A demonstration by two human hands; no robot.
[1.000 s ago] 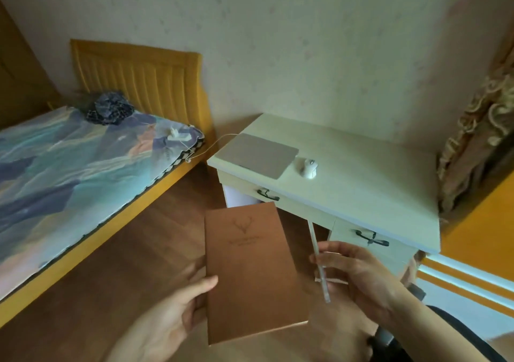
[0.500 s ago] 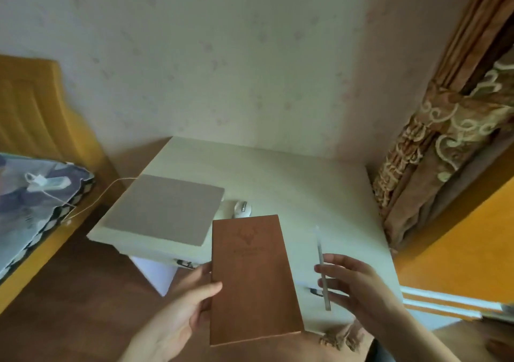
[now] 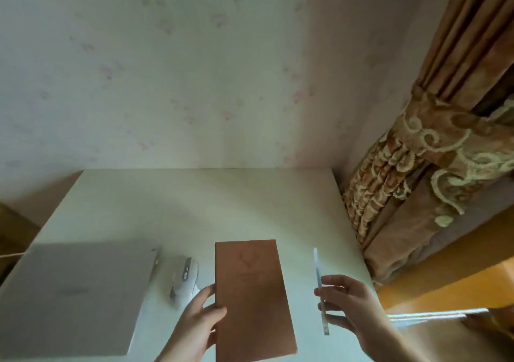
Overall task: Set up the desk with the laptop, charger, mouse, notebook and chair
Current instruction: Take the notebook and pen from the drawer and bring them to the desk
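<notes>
A brown notebook (image 3: 251,297) with a deer emblem hovers over the front of the white desk (image 3: 211,208), gripped at its left edge by my left hand (image 3: 199,325). My right hand (image 3: 351,310) holds a thin pale pen (image 3: 319,286) upright to the notebook's right. A closed grey laptop (image 3: 75,292) lies at the desk's front left. Between the laptop and the notebook sits a white mouse (image 3: 184,279), just left of my left thumb. Neither the charger nor the chair is in view.
A wallpapered wall runs behind the desk. A gathered brown and gold curtain (image 3: 411,180) hangs against the desk's right edge. An orange surface (image 3: 445,283) shows at the lower right. A thin cable (image 3: 11,255) leaves the laptop's left side.
The view has closed in on the desk; the bed has dropped out of sight. The notebook and pen have come forward from over the floor to above the desktop, right of the mouse.
</notes>
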